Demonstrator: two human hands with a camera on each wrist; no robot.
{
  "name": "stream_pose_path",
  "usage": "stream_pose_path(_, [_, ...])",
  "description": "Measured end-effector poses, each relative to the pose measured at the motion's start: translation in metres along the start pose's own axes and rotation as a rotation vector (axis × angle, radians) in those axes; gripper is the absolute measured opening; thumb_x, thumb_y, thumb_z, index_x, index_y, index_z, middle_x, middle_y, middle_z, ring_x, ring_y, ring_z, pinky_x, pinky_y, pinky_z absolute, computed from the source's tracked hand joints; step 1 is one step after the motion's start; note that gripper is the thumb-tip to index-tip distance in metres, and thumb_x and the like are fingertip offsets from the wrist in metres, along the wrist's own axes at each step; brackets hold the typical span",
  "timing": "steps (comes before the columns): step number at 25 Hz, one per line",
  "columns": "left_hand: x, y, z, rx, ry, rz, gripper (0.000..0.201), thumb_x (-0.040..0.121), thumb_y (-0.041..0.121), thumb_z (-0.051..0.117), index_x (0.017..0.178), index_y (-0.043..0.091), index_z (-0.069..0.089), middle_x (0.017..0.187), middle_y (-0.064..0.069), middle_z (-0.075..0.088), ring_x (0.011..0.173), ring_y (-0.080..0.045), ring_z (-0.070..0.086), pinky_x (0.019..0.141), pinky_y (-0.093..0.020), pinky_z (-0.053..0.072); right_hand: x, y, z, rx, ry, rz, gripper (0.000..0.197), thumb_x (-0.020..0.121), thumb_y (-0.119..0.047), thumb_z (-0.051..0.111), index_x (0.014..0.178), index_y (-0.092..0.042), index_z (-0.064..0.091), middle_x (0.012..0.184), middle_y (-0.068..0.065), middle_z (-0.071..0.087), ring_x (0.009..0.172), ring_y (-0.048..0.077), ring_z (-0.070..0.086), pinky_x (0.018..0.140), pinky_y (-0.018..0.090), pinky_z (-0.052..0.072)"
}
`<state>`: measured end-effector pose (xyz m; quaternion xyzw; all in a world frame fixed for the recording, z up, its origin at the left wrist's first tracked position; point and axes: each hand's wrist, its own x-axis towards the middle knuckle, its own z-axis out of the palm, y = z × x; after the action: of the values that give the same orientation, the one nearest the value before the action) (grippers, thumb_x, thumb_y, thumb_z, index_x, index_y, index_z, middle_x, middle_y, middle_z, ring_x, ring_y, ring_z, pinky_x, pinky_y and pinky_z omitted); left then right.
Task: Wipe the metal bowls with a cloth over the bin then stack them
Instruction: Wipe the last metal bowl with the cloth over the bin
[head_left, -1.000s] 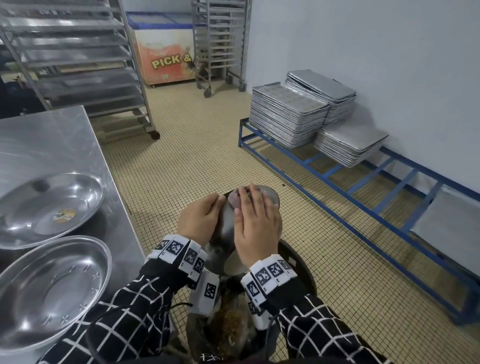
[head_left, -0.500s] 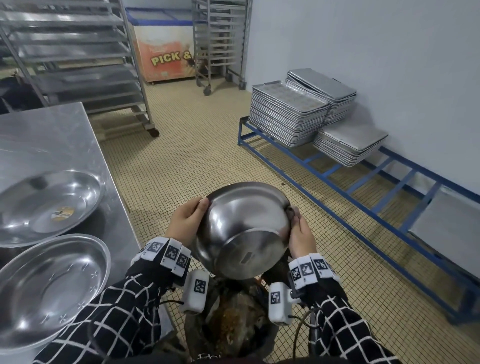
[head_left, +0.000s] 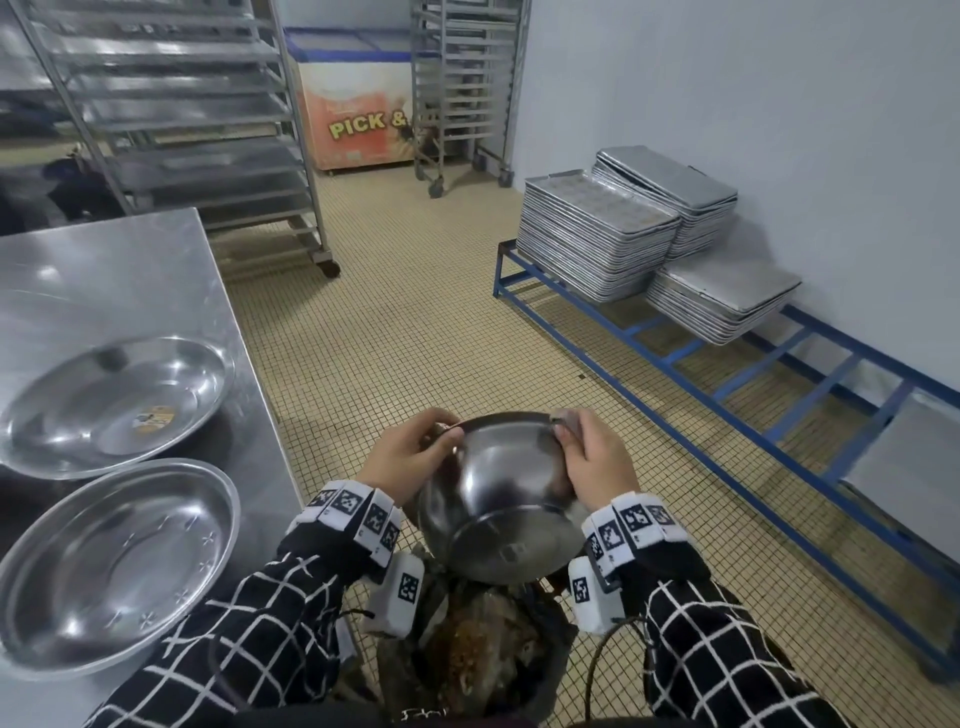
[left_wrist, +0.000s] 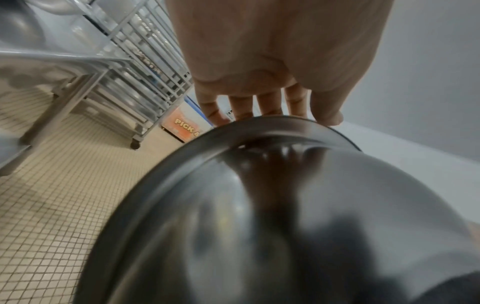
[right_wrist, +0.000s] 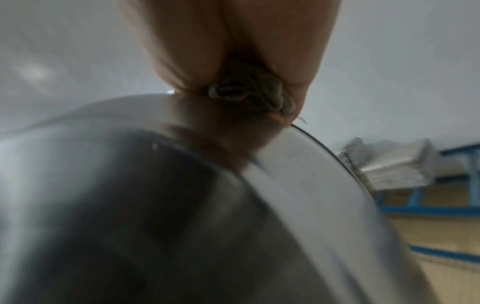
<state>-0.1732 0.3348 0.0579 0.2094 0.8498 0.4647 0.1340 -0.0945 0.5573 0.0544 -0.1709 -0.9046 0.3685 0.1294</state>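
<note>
I hold a deep metal bowl (head_left: 493, 493) tilted, its underside toward me, above the black bin (head_left: 483, 654). My left hand (head_left: 410, 452) grips the bowl's left rim, fingers curled over the edge (left_wrist: 262, 107). My right hand (head_left: 592, 457) holds a grey cloth (right_wrist: 252, 92) bunched against the right rim; a bit of cloth (head_left: 563, 418) pokes out above the fingers. Two wide shallow metal bowls (head_left: 111, 400) (head_left: 114, 561) lie apart on the steel table (head_left: 104, 280) at my left. The inside of the held bowl is hidden.
The bin holds brown waste. Stacks of baking trays (head_left: 597, 239) sit on a low blue frame (head_left: 727, 374) along the right wall. Wheeled tray racks (head_left: 197, 130) and a chest freezer (head_left: 353, 119) stand at the back on the tiled floor.
The bowl has turned from edge-on to underside facing me. My right hand moved from flat on the bowl's face to the right rim. The bowl tilted further toward me since half a second ago.
</note>
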Motion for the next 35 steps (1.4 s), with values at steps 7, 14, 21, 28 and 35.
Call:
stream_pose_path(7, [0.005, 0.019, 0.023, 0.300, 0.126, 0.015, 0.034, 0.099, 0.042, 0.043, 0.083, 0.017, 0.061, 0.074, 0.003, 0.062, 0.071, -0.014, 0.056, 0.061, -0.022, 0.040, -0.010, -0.023, 0.022, -0.071, 0.056, -0.146, 0.026, 0.096, -0.034, 0.047, 0.114, -0.016, 0.053, 0.109, -0.002, 0.054, 0.099, 0.012, 0.049, 0.085, 0.025, 0.045])
stream_pose_path(14, [0.005, 0.025, 0.018, 0.100, 0.216, -0.064, 0.036, 0.100, 0.041, 0.042, 0.093, 0.016, 0.066, 0.082, -0.001, 0.068, 0.079, -0.018, 0.061, 0.072, -0.033, 0.049, -0.048, -0.032, 0.046, -0.236, 0.191, -0.315, 0.031, 0.096, -0.033, 0.041, 0.126, -0.027, 0.048, 0.142, 0.004, 0.036, 0.130, 0.021, 0.036, 0.106, 0.040, 0.035])
stream_pose_path(21, [0.002, 0.024, 0.005, -0.124, 0.216, -0.068, 0.025, 0.100, 0.039, 0.044, 0.084, 0.032, 0.063, 0.084, 0.004, 0.066, 0.082, -0.013, 0.059, 0.076, -0.027, 0.045, -0.017, -0.014, 0.023, 0.127, 0.229, 0.073, 0.042, 0.100, -0.037, 0.034, 0.139, -0.028, 0.044, 0.131, 0.005, 0.045, 0.115, 0.019, 0.050, 0.086, 0.025, 0.047])
stream_pose_path(28, [0.002, 0.021, 0.001, -0.062, 0.288, -0.117, 0.029, 0.100, 0.039, 0.042, 0.092, 0.022, 0.063, 0.090, -0.001, 0.067, 0.086, -0.020, 0.060, 0.073, -0.027, 0.043, -0.039, -0.019, 0.022, 0.148, 0.222, -0.098, 0.045, 0.098, -0.016, 0.044, 0.141, -0.025, 0.041, 0.140, -0.003, 0.047, 0.126, 0.007, 0.043, 0.099, 0.013, 0.038])
stream_pose_path(35, [0.000, 0.039, 0.003, -0.079, 0.238, -0.016, 0.024, 0.100, 0.038, 0.044, 0.091, 0.025, 0.063, 0.082, 0.011, 0.064, 0.079, -0.005, 0.056, 0.069, -0.020, 0.043, -0.027, -0.058, 0.041, -0.278, 0.325, -0.156, 0.047, 0.099, -0.040, 0.028, 0.142, -0.025, 0.039, 0.155, 0.007, 0.023, 0.141, 0.025, 0.021, 0.113, 0.041, 0.019])
